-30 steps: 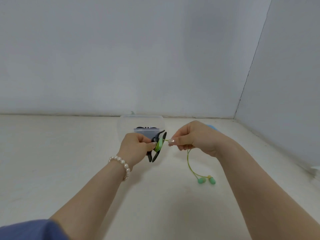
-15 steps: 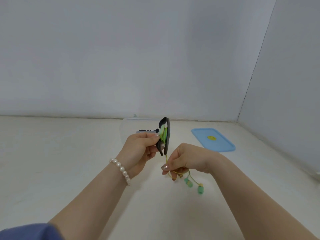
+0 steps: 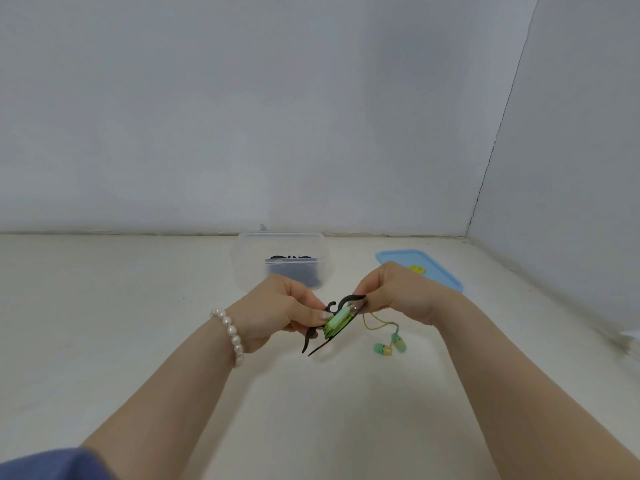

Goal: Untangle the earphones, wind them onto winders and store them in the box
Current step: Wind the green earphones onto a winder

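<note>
I pinch the black winder (image 3: 330,325) between both hands, above the tabletop (image 3: 104,306). My left hand (image 3: 277,311) grips its lower-left side, thumb pressed on the green cord (image 3: 337,320) already wrapped round the middle. My right hand (image 3: 398,296) pinches the winder's upper tip at about 2 o'clock from the wraps. Both sets of fingers are curled tight on it; neither hand is free.

The last stretch of cord loops out loose at 4 o'clock from the winder, and the two green earbuds (image 3: 391,345) dangle there just under my right wrist. I cannot tell whether they touch the tabletop.

The risk, as I judge it, is in that loose tail. If I ease my left thumb before the end is tucked into a notch, the wraps may spring slack and slide off the narrow middle. If I pull the tail hard, the thin cord may strain where it meets the earbuds, or the flat winder may twist out of my pinch. The swinging earbuds may also catch on a curled hook of the winder.

The clear box (image 3: 280,247) sits at 12 o'clock beyond my hands, with something dark already in it, and its blue lid (image 3: 440,271) lies at 2 o'clock. Reaching across with the tail hanging, I may snag the box's rim.
</note>
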